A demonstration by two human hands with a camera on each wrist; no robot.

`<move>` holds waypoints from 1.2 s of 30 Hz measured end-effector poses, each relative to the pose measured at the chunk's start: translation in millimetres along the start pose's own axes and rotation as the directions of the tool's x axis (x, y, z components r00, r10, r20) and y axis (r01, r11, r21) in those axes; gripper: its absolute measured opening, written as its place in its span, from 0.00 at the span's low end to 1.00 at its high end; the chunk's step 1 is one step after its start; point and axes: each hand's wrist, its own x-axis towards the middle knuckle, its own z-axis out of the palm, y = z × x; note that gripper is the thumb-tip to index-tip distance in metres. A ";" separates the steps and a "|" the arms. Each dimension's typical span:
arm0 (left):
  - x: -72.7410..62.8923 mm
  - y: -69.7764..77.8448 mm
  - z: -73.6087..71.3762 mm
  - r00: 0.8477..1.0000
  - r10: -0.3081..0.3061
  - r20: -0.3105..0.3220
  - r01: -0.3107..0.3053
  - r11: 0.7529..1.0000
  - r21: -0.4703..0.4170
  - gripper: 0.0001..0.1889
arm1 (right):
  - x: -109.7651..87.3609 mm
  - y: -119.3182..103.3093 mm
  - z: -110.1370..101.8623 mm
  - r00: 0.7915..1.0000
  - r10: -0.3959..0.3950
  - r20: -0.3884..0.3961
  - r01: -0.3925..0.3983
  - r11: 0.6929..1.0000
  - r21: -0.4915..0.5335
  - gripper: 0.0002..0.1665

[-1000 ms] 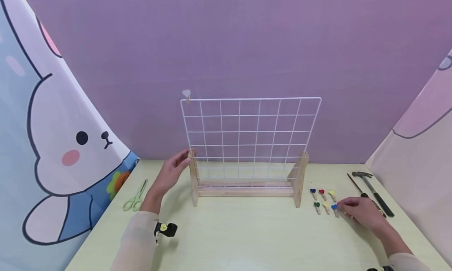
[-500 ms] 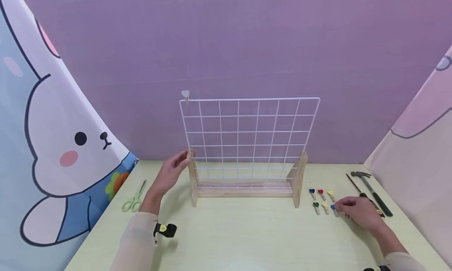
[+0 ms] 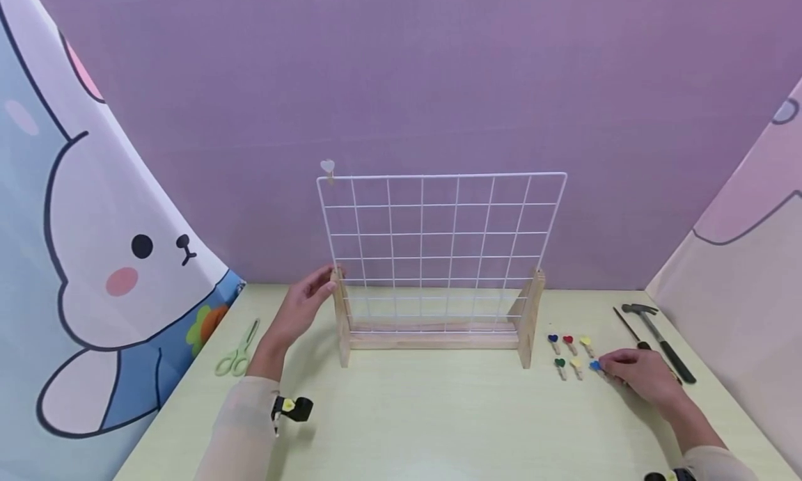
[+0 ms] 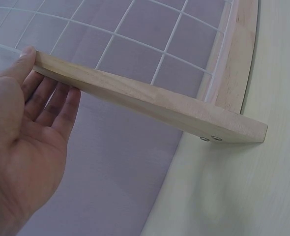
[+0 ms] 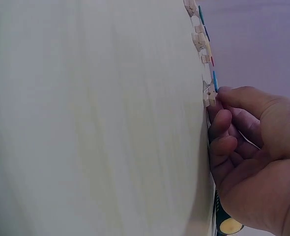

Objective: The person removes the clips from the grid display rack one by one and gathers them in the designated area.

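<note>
A white wire grid (image 3: 438,233) stands upright in a wooden base (image 3: 432,342). At its left side my left hand (image 3: 299,310) grips the top of the wooden side post (image 4: 150,96), thumb on one side and fingers on the other. A clothespin with a white heart (image 3: 328,166) is clipped to the grid's top left corner. On the right of the table, my right hand (image 3: 642,376) pinches a blue-heart clothespin (image 3: 595,365) between thumb and fingers. In the right wrist view that clothespin (image 5: 210,93) sits at the fingertips, close to the tabletop.
Beside the right hand lie several heart clothespins: dark blue (image 3: 553,340), red (image 3: 568,340), yellow (image 3: 585,342), green (image 3: 560,364) and pale yellow (image 3: 576,365). A hammer (image 3: 667,349) and a screwdriver (image 3: 629,329) lie farther right. Green scissors (image 3: 234,359) lie at left.
The blue-heart clothespin has turned in the right fingers and now lies more slanted toward the hand. The left hand keeps its hold on the post.
</note>
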 end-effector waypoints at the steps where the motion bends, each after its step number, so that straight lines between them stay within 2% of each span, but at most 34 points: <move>1: -0.2 0.4 -0.2 1.000 -0.001 0.001 0.001 1.000 0.000 0.25 | -0.3 0.0 0.0 1.000 -0.002 -0.002 0.002 1.000 -0.002 0.22; 6: -0.9 1.7 -0.2 1.000 -0.001 0.001 0.001 1.000 -0.005 0.26 | -2.7 0.0 -0.4 1.000 -0.004 -0.009 0.004 1.000 -0.019 0.22; 11: -1.1 0.6 -0.4 1.000 0.017 0.001 -0.017 0.999 -0.033 0.26 | -8.8 -4.4 -4.9 1.000 -0.017 -0.001 0.017 0.998 0.067 0.24; 13: -0.5 -0.1 -0.2 1.000 0.031 0.005 -0.031 0.999 -0.042 0.25 | -13.7 -11.7 -11.4 0.999 -0.051 -0.018 0.053 0.991 0.124 0.24; 15: 0.2 -0.5 0.0 0.999 0.041 0.005 -0.040 0.998 -0.045 0.25 | -18.7 -25.8 -22.9 0.995 -0.095 -0.043 0.100 0.985 0.139 0.24; 17: 0.5 -0.4 0.0 0.999 0.046 0.002 -0.046 0.998 -0.042 0.25 | -23.9 -47.3 -38.2 0.987 -0.144 -0.065 0.152 0.980 0.128 0.25; 21: -0.4 -0.9 -0.5 0.999 0.047 -0.006 -0.048 0.998 -0.041 0.25 | -31.8 -108.8 -72.8 0.970 -0.223 -0.100 0.232 0.969 0.088 0.26; 25: -0.4 -2.4 -0.1 0.999 0.044 -0.002 -0.044 0.998 -0.045 0.26 | -36.6 -170.4 -95.4 0.937 -0.306 -0.169 0.330 0.934 0.139 0.25; 31: -3.3 -3.1 -2.0 1.000 0.023 -0.012 -0.023 1.000 -0.020 0.25 | -45.0 -254.1 -103.9 0.891 -0.405 -0.203 0.443 0.874 0.200 0.21; 34: -2.8 -2.8 -1.4 1.000 0.020 -0.015 -0.021 1.000 -0.019 0.25 | -50.1 -290.7 -103.3 0.855 -0.471 -0.217 0.511 0.835 0.204 0.19; 36: -0.9 -2.7 0.2 1.000 0.028 -0.011 -0.028 0.999 -0.022 0.25 | -52.5 -312.9 -101.0 0.823 -0.519 -0.230 0.563 0.798 0.215 0.17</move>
